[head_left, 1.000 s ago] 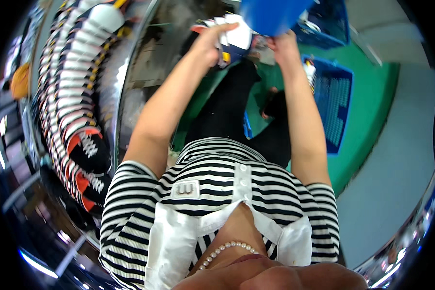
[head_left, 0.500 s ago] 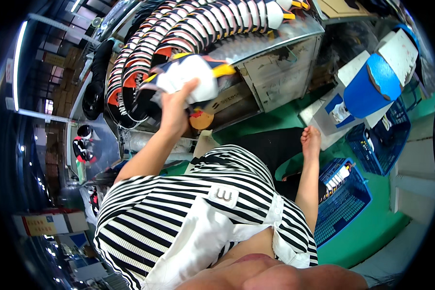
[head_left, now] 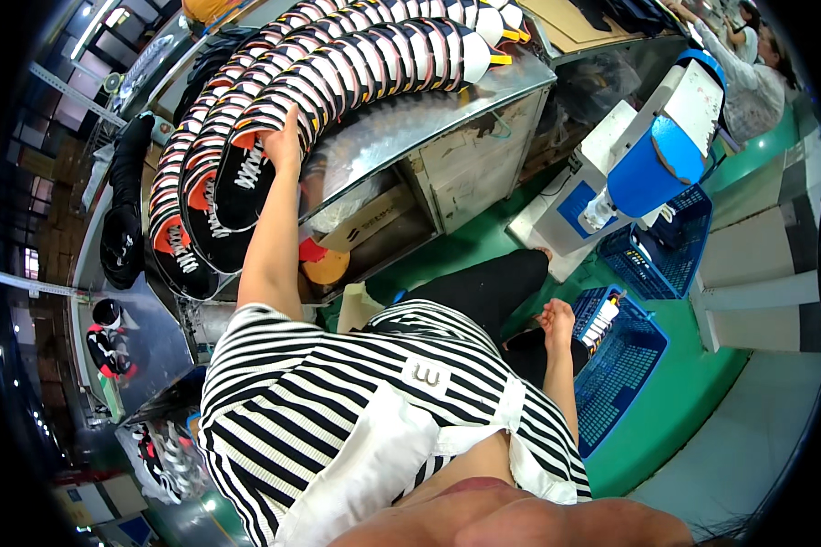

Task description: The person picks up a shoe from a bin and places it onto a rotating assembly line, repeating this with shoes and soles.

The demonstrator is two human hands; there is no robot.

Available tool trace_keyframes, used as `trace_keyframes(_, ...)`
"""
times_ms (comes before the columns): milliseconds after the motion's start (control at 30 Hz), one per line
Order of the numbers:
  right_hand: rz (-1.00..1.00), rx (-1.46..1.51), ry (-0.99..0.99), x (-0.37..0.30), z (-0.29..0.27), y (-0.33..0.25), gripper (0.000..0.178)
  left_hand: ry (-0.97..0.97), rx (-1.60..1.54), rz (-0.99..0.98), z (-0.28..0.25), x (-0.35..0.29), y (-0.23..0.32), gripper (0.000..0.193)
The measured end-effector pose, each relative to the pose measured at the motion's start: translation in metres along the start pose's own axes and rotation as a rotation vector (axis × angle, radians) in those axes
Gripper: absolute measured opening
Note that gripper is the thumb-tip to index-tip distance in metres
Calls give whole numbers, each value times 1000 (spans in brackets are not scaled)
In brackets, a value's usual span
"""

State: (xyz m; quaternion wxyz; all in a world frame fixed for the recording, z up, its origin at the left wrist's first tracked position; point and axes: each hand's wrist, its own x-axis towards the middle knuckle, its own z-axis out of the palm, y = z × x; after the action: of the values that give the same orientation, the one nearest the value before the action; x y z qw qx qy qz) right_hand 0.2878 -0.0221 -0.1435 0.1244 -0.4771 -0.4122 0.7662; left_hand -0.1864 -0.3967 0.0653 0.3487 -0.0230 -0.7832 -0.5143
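Observation:
Long nested rows of shoe uppers (head_left: 365,68), black and white with orange linings and yellow tabs, curve across the metal bench (head_left: 374,128) ahead. My left hand (head_left: 283,146) reaches to the near end of the right-hand row. Its fingers close around the edge of the frontmost shoe upper (head_left: 248,178), which has a black toe with white markings; part of the grip is hidden inside. My right hand (head_left: 557,321) hangs by my right leg with curled fingers and nothing visible in it, above a blue basket (head_left: 625,383).
Beyond that basket, which holds several nested uppers (head_left: 600,321), stands another blue crate (head_left: 675,264). A white machine with a blue cover (head_left: 657,164) is at the right. Black pieces (head_left: 123,237) lie stacked at the left. Another person (head_left: 748,91) is at the far right.
My left hand has brought the shoe upper it held from in front of the bench back and left to the row's near end. My right hand has lowered slightly. The view has shifted.

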Motion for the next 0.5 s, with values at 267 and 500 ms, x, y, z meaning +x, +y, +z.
trace_keyframes(267, 38, -80, -1, -24, 5, 9, 10, -35, 757, 297, -57, -4, -2, 78)
trace_keyframes(500, -39, 22, 103, -33, -56, 6, 14, -210, 223, 304, -44, -86, 52, 49)
